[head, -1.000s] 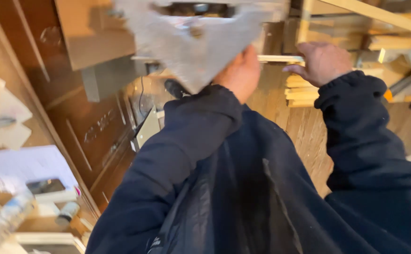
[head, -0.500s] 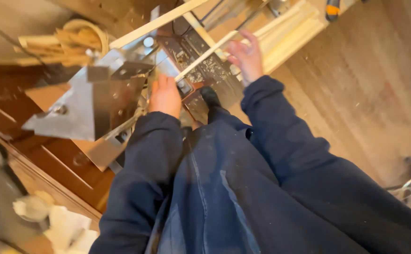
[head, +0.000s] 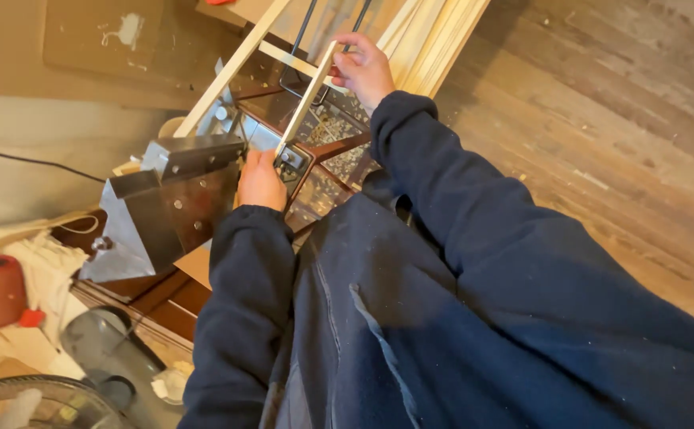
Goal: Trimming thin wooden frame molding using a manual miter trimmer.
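Head view: both hands, left hand and right hand, grip a wooden strip beside stacked slats.

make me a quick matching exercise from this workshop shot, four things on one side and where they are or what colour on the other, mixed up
Things:
1. thin wooden strip
2. left hand
3. red cylinder
4. metal guard

Descriptions:
A. far left, on pale cloth
B. gripped near its top by the right hand
C. grey and angular, left of the left hand
D. at the strip's lower end

Pairs: 1-B, 2-D, 3-A, 4-C
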